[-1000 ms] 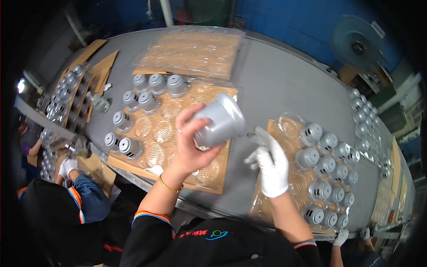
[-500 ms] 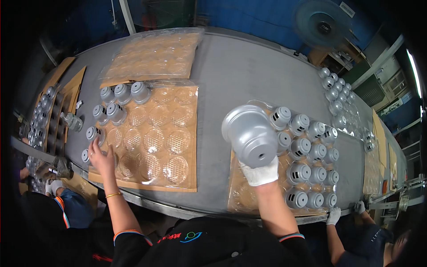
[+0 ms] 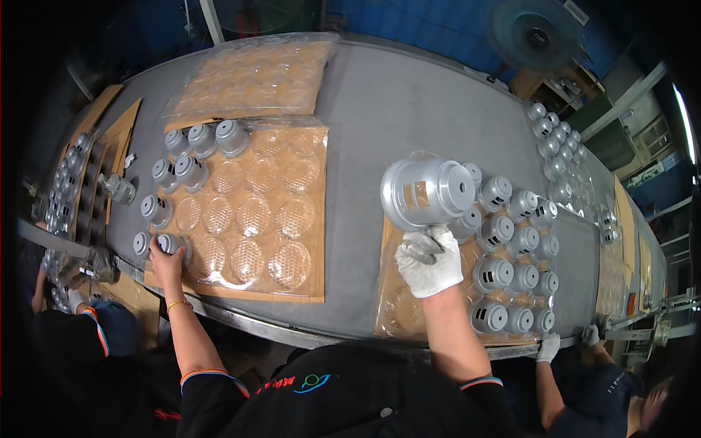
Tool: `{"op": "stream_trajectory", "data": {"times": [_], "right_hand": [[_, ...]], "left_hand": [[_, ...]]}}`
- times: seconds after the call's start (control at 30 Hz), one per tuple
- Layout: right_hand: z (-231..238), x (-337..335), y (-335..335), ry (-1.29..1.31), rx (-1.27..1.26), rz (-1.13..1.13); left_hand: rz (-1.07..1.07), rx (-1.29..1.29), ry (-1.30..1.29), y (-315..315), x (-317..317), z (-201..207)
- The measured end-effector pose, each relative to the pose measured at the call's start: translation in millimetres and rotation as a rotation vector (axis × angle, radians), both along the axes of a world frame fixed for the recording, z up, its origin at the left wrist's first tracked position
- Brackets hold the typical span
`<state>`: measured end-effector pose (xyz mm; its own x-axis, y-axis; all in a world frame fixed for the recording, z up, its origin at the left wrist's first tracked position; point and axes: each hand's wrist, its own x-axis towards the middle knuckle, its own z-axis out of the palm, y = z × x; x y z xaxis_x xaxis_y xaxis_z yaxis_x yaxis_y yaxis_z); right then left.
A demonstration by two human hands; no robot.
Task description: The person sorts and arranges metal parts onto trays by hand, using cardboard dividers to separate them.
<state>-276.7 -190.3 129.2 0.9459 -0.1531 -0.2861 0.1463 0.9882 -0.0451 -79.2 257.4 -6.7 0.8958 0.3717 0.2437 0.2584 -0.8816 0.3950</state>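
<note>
My right hand (image 3: 431,266), in a white glove, holds up a silver cup-shaped housing (image 3: 400,191) above the right tray. The housing lies on its side, its small-holed end turned right and two rectangular openings toward me. My bare left hand (image 3: 168,263) grips another silver housing (image 3: 171,244) at the near left corner of the left clear plastic tray (image 3: 252,215); fingers and thumb sit on either side of it. Several more housings (image 3: 192,172) stand along that tray's left and far edges. Below my right hand, the right tray (image 3: 400,310) carries several rows of housings (image 3: 492,274).
Another clear tray on cardboard (image 3: 252,77) lies at the back. A clear plastic bottle (image 3: 118,188) stands left. More housings (image 3: 558,146) fill a tray far right, near a fan (image 3: 538,38). A co-worker's gloved hand (image 3: 548,347) rests at the table's right front edge.
My left hand has moved nearer and closed on the corner housing. My right hand has raised its housing slightly and turned it, so the openings now show and its end faces right.
</note>
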Motion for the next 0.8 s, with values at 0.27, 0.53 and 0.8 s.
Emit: {"op": "stream_trajectory", "data": {"times": [0.27,0.53,0.8], "right_hand": [[-24,-39,-11,0.389,-0.108,-0.275],[-102,-127,-49,0.587,-0.001,-0.46],[-59,-114,-31,0.153,-0.05,-0.236]], "left_hand": [[0.041,0.062,-0.526,-58,-17,42],[-0.502,-0.426,-0.499,-146,-30,60],[-0.797,-0.638,-0.38,-212,-48,55]]}}
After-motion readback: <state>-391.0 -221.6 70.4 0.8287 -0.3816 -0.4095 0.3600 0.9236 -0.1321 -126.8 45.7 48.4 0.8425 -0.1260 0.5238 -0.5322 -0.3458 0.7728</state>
